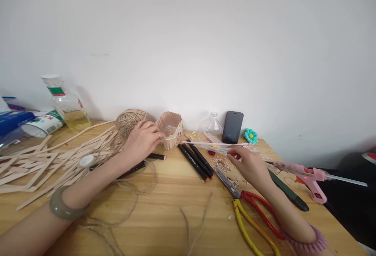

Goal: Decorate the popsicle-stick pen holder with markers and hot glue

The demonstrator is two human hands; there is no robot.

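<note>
My left hand (145, 137) is at the left side of a small basket (172, 140) made of wooden stick pieces, its fingertips closed on the rim. The basket stands upright near the wall. My right hand (248, 164) hovers over the right part of the table, thumb and forefinger pinched together. Just behind those fingers lie a pale pink stick (216, 143) and a heap of clear plastic strips. Whatever the pinch holds is too small to name. Below the right hand lie scissors (230, 183) with red handles and a tool with yellow handles (245, 224).
A twine ball (132, 119), flat wooden sticks (38, 166) and an oil bottle (75, 117) occupy the left. Black markers (194, 160) lie mid-table. A phone (232, 127) leans on the wall beside a turquoise flower (250, 136). A pink glue gun (308, 175) rests at the right edge.
</note>
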